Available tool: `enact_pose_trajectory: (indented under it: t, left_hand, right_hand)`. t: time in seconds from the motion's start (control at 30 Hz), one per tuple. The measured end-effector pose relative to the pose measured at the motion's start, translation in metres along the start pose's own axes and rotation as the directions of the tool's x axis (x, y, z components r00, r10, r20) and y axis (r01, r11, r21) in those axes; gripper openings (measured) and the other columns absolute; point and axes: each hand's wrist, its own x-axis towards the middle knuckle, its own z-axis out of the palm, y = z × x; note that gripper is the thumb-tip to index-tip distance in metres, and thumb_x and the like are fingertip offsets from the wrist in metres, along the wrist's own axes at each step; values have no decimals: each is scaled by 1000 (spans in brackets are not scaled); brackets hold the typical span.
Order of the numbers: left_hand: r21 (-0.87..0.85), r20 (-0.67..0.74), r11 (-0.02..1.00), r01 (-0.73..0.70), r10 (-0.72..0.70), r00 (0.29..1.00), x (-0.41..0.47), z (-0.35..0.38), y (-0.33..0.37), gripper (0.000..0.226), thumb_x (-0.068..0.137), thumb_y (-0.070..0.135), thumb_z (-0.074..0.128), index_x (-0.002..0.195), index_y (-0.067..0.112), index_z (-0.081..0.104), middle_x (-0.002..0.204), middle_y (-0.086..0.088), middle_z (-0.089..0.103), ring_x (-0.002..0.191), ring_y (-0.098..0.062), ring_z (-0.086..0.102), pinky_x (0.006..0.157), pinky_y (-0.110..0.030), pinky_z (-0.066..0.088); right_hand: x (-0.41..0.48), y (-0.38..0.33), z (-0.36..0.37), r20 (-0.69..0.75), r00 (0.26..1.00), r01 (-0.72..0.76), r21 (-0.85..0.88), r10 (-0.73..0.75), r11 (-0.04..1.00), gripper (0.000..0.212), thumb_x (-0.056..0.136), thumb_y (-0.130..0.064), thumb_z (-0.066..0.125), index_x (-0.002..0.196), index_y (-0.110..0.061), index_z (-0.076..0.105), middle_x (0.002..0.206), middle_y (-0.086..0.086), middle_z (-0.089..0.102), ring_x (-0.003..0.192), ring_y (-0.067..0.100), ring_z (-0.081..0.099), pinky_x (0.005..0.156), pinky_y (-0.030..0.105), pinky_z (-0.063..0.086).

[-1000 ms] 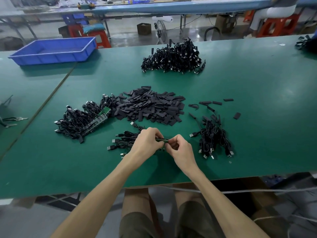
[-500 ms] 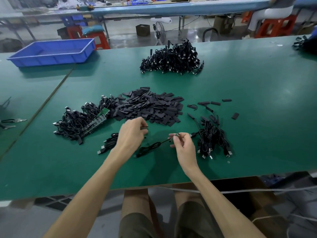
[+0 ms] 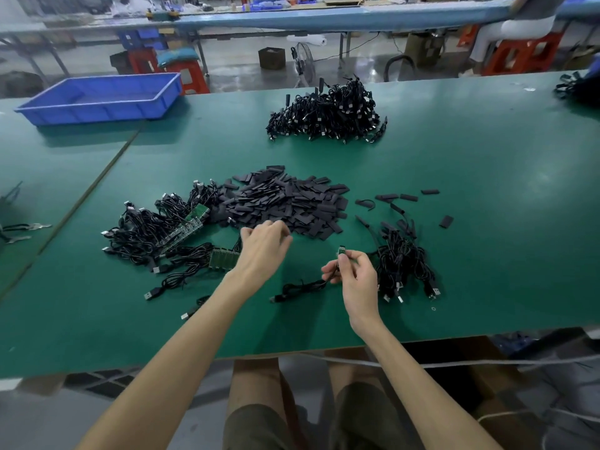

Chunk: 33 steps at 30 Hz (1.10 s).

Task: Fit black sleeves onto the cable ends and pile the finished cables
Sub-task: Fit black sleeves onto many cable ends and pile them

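Note:
A heap of flat black sleeves [image 3: 292, 203] lies mid-table. My left hand [image 3: 264, 246] reaches over its near edge, fingers bent down onto the sleeves, with the fingertips hidden. My right hand [image 3: 355, 276] pinches one black cable [image 3: 295, 289] just below its end, a small green board [image 3: 341, 251] that points upward. The rest of that cable trails left across the table. Unsleeved cables with green boards [image 3: 146, 232] lie in a tangle at the left. A smaller cable pile [image 3: 404, 264] sits to the right of my right hand.
A big cable pile [image 3: 328, 115] sits at the far middle of the green table [image 3: 487, 190]. A blue tray [image 3: 97, 99] stands far left. Loose sleeves [image 3: 396, 198] are scattered right of the heap. A metal tool [image 3: 22, 232] lies at the left edge.
My hands have parted. The left hand moved forward from the cable to the sleeve heap. The right hand kept the cable and raised its board end.

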Motion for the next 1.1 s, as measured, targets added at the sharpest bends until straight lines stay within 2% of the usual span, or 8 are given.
enact_pose_trajectory:
  t: [0.13,0.4,0.57,0.7,0.87,0.93,1.03,1.1]
  left_hand:
    - [-15,19,1000,5,-5,1000,30,16,32,18,103,28,58,104,11,65,103,-4,66,100,-26,60,95,-44,44]
    - [93,108,995,29,-39,993,56,44,49,29,99,30,65,112,5,56,114,-15,60,101,-34,59,87,-42,47]
    - [-133,167,975,179,-156,974,61,40,40,23,91,14,75,109,2,67,110,-14,70,103,-31,65,91,-43,53]
    - [-145,226,971,190,-154,962,63,35,38,18,89,10,77,104,4,71,113,-16,68,101,-30,65,90,-42,54]
    - [-121,145,982,148,-130,981,55,30,39,21,87,16,79,105,8,71,105,-6,72,101,-25,66,89,-43,54]
    - [-177,92,973,151,-137,986,50,26,37,23,86,18,80,106,9,70,103,-4,72,98,-22,66,87,-41,55]
    - [-414,143,882,224,-180,973,42,22,31,25,85,18,82,107,10,73,97,-2,73,90,-14,69,75,-24,53]
    - [-663,280,668,338,-198,940,33,19,26,30,88,16,79,116,9,72,99,-4,77,88,-13,73,72,-19,50]
  right_hand:
    - [-1,0,0,4,1000,12,-70,-12,997,17,110,-21,50,102,-14,64,81,4,75,72,18,71,66,25,54]
    - [1,0,0,34,999,35,-167,-30,985,15,108,-20,54,99,-14,65,79,0,73,71,14,68,68,25,54]
    - [3,0,1,43,999,13,-162,-6,987,17,109,-17,50,100,-14,64,78,-4,71,71,11,66,68,24,52]
    - [3,0,2,60,998,13,-173,-3,985,17,109,-17,50,100,-15,64,78,-4,71,70,10,66,67,22,51]
    - [2,1,2,61,998,22,-183,-11,983,16,109,-17,51,99,-14,63,78,-2,72,71,10,67,68,23,52]
    - [2,0,2,65,998,36,-186,-24,982,14,108,-17,53,99,-16,63,79,0,72,72,12,68,68,23,53]
    - [2,0,2,73,997,47,-160,-36,986,9,107,-16,56,100,-16,62,80,5,74,71,13,69,67,23,53]
    - [2,0,1,76,996,56,-153,-45,987,8,107,-16,57,101,-15,62,81,5,75,69,13,68,65,24,53]
